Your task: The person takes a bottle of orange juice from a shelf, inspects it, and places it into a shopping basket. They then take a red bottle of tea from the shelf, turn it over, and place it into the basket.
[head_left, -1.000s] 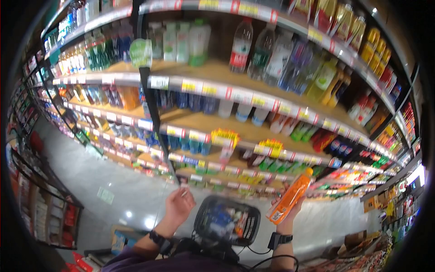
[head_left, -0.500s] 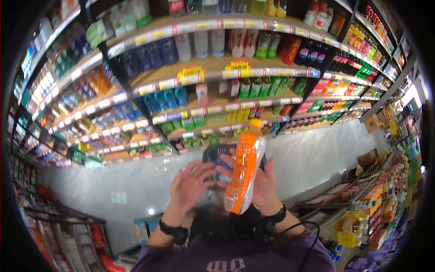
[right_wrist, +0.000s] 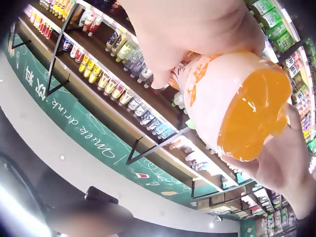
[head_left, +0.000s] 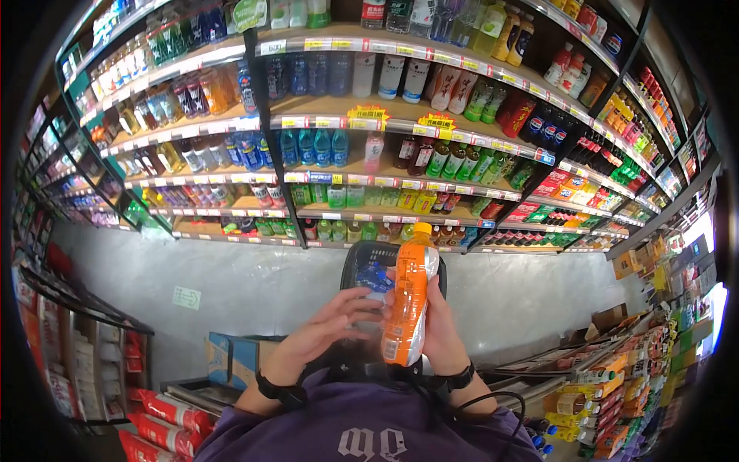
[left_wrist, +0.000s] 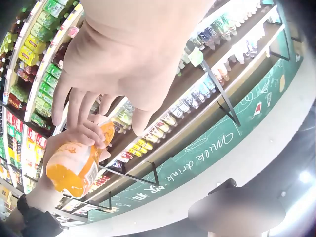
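Head view: strong fisheye, black vignette round all edges, the long wooden drinks shelves with white price strips [head_left: 400, 127] bow into curves toward the corners. Store is bright and evenly lit from overhead; soft glare patches on the pale grey glossy floor [head_left: 254, 285]. Blown-out white at the right edge, approx mid-height. Centre is fairly sharp, edges smear.

Wrist views: the left hand [left_wrist: 133, 54] and right hand [right_wrist: 197, 29] sit v. close to the lens, washed out and out of focus. The orange plastic drink bottle with white label [right_wrist: 237, 103] glows, backlit, w/ glare on its base. Ceiling light spots bottom right of left wrist view; blurred blob low in both.
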The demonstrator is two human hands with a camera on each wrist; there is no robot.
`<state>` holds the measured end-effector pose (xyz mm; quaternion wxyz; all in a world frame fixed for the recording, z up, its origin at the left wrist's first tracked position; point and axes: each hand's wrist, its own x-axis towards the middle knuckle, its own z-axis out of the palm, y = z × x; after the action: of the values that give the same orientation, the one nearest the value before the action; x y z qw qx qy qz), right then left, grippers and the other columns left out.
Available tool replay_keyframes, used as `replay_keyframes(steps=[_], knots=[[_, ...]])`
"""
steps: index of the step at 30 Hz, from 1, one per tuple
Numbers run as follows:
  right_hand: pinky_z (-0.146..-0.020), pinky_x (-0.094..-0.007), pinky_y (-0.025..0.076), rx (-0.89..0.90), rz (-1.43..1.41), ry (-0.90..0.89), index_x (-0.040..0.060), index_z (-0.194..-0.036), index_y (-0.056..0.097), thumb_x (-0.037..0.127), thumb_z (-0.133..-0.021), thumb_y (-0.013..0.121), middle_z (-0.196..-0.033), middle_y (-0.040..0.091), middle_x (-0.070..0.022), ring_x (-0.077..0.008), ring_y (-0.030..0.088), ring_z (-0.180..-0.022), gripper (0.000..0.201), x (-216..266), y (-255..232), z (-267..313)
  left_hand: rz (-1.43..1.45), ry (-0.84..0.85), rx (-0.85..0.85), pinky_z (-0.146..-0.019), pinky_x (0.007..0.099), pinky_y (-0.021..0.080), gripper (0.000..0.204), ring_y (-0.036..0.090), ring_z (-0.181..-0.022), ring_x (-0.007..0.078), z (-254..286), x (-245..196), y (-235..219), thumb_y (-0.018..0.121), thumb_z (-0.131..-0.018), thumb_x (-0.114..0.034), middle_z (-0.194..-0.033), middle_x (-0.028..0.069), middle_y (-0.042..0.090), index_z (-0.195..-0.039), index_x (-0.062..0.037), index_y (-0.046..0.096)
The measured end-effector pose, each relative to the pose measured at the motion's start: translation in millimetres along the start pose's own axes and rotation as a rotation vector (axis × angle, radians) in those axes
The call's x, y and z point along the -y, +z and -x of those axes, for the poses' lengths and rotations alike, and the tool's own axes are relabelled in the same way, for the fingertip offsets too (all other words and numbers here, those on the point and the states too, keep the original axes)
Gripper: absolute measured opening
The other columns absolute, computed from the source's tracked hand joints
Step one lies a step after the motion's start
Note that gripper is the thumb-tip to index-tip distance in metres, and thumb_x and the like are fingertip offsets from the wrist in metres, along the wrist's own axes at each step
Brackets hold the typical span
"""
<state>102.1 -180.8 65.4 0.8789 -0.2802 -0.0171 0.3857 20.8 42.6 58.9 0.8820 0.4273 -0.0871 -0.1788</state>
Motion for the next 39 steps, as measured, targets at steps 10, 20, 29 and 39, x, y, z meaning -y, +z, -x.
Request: replay_keyframes(steps=[10,20,29,39], knots=[[-0.082,-0.0405,0.056,-0.001,0.162,-0.061,0.0002,-0.140,0.045,0.056,-0.101,0.052,-0.105,0.064,-0.0136,-0.0274,0.067,-0.092,0.068,-11,-3,10,-0.163,-0.032,0.092,-0.101,0.0395,0.050,0.075,0.056,-0.126,0.0257,-1,12,-7,0.071,-0.094,-0.014,-0.143,0.0129,0.050,-0.155,-0.0069,0.029],[-0.113,-0.0435,0.041,-0.110,0.141,-0.173,0.0034,-0.147,0.042,0.021,-0.106,0.053,-0.138,0.057,-0.0106,-0.0234,0.055,-0.129,0.045,-5,27,7,-0.646,0.002,0.026,-0.116,0.0370,0.034,0.124,0.047,-0.138,0.0325,-8,15,22,0.087,-0.080,-0.026,-0.155,0.0242,0.039,-0.160,0.0021,-0.003],[-0.106,-0.0533,0.048,0.012,0.401,-0.345,0.0068,-0.153,0.035,0.050,-0.100,0.057,-0.141,0.053,-0.0183,-0.0394,0.056,-0.126,0.072,8,26,11,-0.537,-0.141,0.116,-0.100,0.0357,0.048,0.094,0.060,-0.118,0.0217,17,4,8,0.087,-0.077,-0.037,-0.131,0.0147,0.061,-0.149,0.0004,0.041],[-0.090,-0.0536,0.051,-0.028,0.152,-0.319,0.0090,-0.085,0.050,0.039,-0.100,0.056,-0.081,0.049,-0.0057,-0.0266,0.055,-0.088,0.035,7,6,-3,-0.703,-0.182,0.166,-0.086,0.0372,0.053,0.076,0.069,-0.100,0.0254,27,-3,2,0.083,-0.079,-0.041,-0.112,0.0143,0.071,-0.138,-0.0019,0.054]])
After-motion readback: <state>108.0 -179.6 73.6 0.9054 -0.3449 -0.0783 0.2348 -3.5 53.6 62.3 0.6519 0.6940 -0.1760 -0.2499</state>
